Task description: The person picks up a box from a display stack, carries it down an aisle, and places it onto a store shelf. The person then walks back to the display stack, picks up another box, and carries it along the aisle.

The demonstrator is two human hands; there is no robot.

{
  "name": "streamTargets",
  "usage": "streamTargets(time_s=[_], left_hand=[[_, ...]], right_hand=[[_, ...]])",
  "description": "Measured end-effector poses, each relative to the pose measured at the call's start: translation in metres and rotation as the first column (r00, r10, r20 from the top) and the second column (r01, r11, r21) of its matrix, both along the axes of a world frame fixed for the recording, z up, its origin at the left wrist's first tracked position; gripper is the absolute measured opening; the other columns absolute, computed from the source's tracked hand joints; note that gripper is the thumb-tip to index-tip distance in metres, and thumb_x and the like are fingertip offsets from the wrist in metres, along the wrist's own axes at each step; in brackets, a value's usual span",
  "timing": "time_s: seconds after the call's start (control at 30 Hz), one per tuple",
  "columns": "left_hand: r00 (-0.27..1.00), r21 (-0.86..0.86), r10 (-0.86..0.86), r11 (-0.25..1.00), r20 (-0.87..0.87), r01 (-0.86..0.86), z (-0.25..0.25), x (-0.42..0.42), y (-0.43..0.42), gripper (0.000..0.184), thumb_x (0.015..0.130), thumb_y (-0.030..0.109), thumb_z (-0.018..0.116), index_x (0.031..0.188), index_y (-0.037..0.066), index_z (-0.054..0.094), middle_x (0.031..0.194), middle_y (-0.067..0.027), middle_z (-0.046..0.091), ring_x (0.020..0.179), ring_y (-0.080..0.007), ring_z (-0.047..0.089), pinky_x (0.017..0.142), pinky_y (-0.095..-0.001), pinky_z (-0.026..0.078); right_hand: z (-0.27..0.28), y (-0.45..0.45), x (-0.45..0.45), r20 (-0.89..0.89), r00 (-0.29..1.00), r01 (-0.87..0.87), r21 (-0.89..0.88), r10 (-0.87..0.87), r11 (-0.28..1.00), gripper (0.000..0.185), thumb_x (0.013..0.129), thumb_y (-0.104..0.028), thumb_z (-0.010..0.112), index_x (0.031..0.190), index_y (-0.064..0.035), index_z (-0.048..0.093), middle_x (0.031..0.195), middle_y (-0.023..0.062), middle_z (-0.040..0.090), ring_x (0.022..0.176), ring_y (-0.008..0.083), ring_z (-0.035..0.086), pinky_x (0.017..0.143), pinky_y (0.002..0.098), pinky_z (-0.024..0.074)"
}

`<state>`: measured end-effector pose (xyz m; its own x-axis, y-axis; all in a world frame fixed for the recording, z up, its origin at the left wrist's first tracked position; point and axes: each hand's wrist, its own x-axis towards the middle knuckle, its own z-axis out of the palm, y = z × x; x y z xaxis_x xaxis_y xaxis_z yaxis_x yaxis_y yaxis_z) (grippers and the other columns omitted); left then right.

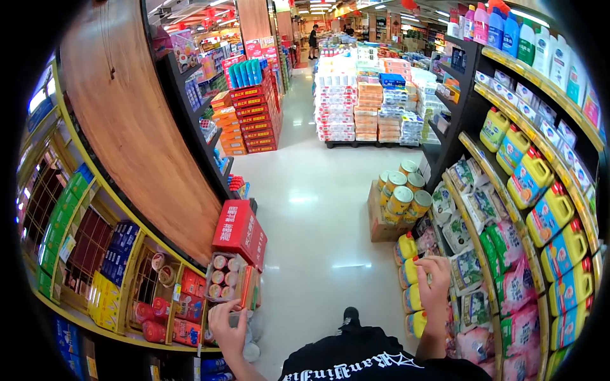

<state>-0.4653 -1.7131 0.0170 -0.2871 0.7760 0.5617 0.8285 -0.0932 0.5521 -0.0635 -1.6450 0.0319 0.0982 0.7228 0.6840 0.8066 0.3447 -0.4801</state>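
Observation:
My left hand (227,327) is raised at the lower left, its thumb and index finger apart with nothing visible between them. Just beyond its fingertips is a narrow red-orange box (248,286), beside a pack of round pink-lidded tubs (225,277); I cannot tell whether the hand touches the box. At the right, my right hand (434,279) hovers with loosely bent fingers, and I see nothing held in it. Nearest to it are yellow jugs (412,295) with red caps on the floor, partly hidden behind the hand, and bagged goods (467,270) on the shelf.
A tiled aisle floor (305,209) runs ahead. Gold cans (400,200) stand on a carton (381,219) at the right, and a red box (236,225) at the left. Stacked packs (356,105) fill a low platform farther on. A person (312,42) stands far back.

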Motion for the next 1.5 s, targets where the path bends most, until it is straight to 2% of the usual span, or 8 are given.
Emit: streamTargets(time_s=[0.07, 0.17, 0.27, 0.6, 0.9, 1.07, 1.27, 1.5], left_hand=[[1.0, 0.004, 0.015, 1.0, -0.007, -0.015, 0.008, 0.019, 0.029, 0.022, 0.072, 0.009, 0.069, 0.093, 0.006, 0.064, 0.079, -0.0083, 0.061, 0.079, -0.028, 0.056, 0.08, -0.0393, 0.041], [0.994, 0.055, -0.105, 0.993, -0.014, 0.105, 0.008, 0.04, 0.072, 0.019, 0.076, 0.017, 0.067, 0.092, 0.006, 0.066, 0.089, -0.0106, 0.065, 0.089, -0.0293, 0.059, 0.088, -0.04, 0.041], [0.986, 0.042, -0.144, 0.988, -0.086, 0.148, 0.01, 0.067, 0.112, 0.019, 0.076, 0.017, 0.067, 0.091, 0.007, 0.066, 0.091, -0.0118, 0.065, 0.091, -0.0307, 0.06, 0.088, -0.041, 0.041], [0.891, -0.054, -0.45, 0.893, -0.055, 0.447, 0.011, 0.124, 0.247, 0.018, 0.074, 0.014, 0.071, 0.09, 0.008, 0.067, 0.091, -0.0098, 0.066, 0.091, -0.0287, 0.06, 0.088, -0.0413, 0.043], [0.813, -0.024, -0.582, 0.813, -0.027, 0.581, 0.002, 0.112, 0.387, 0.034, 0.074, 0.013, 0.072, 0.106, 0.008, 0.063, 0.104, -0.0135, 0.064, 0.102, -0.0331, 0.059, 0.089, -0.0426, 0.043], [0.867, 0.061, -0.496, 0.865, -0.051, 0.499, 0.02, 0.074, 0.457, 0.037, 0.075, 0.013, 0.069, 0.11, 0.006, 0.062, 0.109, -0.0141, 0.064, 0.106, -0.0327, 0.058, 0.091, -0.0438, 0.042], [0.902, -0.015, -0.428, 0.904, -0.049, 0.428, 0.015, 0.03, 0.512, 0.042, 0.075, 0.012, 0.068, 0.116, 0.003, 0.061, 0.116, -0.0152, 0.062, 0.113, -0.0342, 0.056, 0.098, -0.0438, 0.04], [0.919, -0.073, -0.392, 0.916, 0.031, 0.393, 0.005, 0.006, 0.556, 0.045, 0.074, 0.01, 0.068, 0.118, 0.001, 0.06, 0.117, -0.0162, 0.062, 0.114, -0.0351, 0.055, 0.098, -0.0437, 0.041]], right_hand=[[0.008, 0.031, 0.016, -0.033, 0.999, -0.001, 0.013, 0.002, 1.0, 0.008, 0.077, -0.004, 0.063, 0.085, -0.0054, 0.065, 0.089, 0.0093, 0.061, 0.087, 0.0287, 0.055, 0.079, 0.0377, 0.0422], [0.007, 0.07, 0.043, -0.034, 0.999, 0.018, 0.052, -0.016, 0.999, 0.01, 0.077, -0.003, 0.062, 0.086, -0.0051, 0.064, 0.089, 0.0095, 0.06, 0.086, 0.0287, 0.054, 0.079, 0.0382, 0.0415], [0.003, 0.093, 0.065, -0.029, 0.999, 0.029, 0.022, -0.028, 0.999, 0.009, 0.077, -0.004, 0.062, 0.086, -0.005, 0.064, 0.089, 0.01, 0.06, 0.087, 0.0289, 0.054, 0.08, 0.0385, 0.0407], [-0.025, 0.133, 0.109, -0.134, 0.956, 0.244, -0.137, -0.262, 0.96, 0.009, 0.08, -0.004, 0.06, 0.089, -0.005, 0.063, 0.092, 0.011, 0.061, 0.091, 0.0299, 0.055, 0.084, 0.0385, 0.0405], [-0.012, 0.218, 0.079, -0.106, 0.903, 0.406, -0.108, -0.417, 0.908, 0.013, 0.081, -0.004, 0.059, 0.094, -0.0037, 0.062, 0.096, 0.0112, 0.063, 0.092, 0.0305, 0.056, 0.085, 0.038, 0.0415], [-0.001, 0.292, 0.054, -0.12, 0.919, 0.366, -0.091, -0.375, 0.926, 0.013, 0.082, -0.005, 0.06, 0.094, -0.0039, 0.062, 0.098, 0.0109, 0.063, 0.095, 0.0295, 0.057, 0.088, 0.0379, 0.0412], [-0.007, 0.367, 0.008, -0.152, 0.932, 0.299, -0.193, -0.33, 0.935, 0.015, 0.082, -0.009, 0.061, 0.096, -0.0053, 0.063, 0.104, 0.0095, 0.062, 0.1, 0.0292, 0.056, 0.09, 0.039, 0.0408], [-0.007, 0.433, -0.009, -0.04, 0.959, 0.267, -0.19, -0.279, 0.945, 0.016, 0.08, -0.009, 0.063, 0.095, -0.0048, 0.063, 0.102, 0.0094, 0.062, 0.096, 0.0287, 0.056, 0.086, 0.0378, 0.0413]])
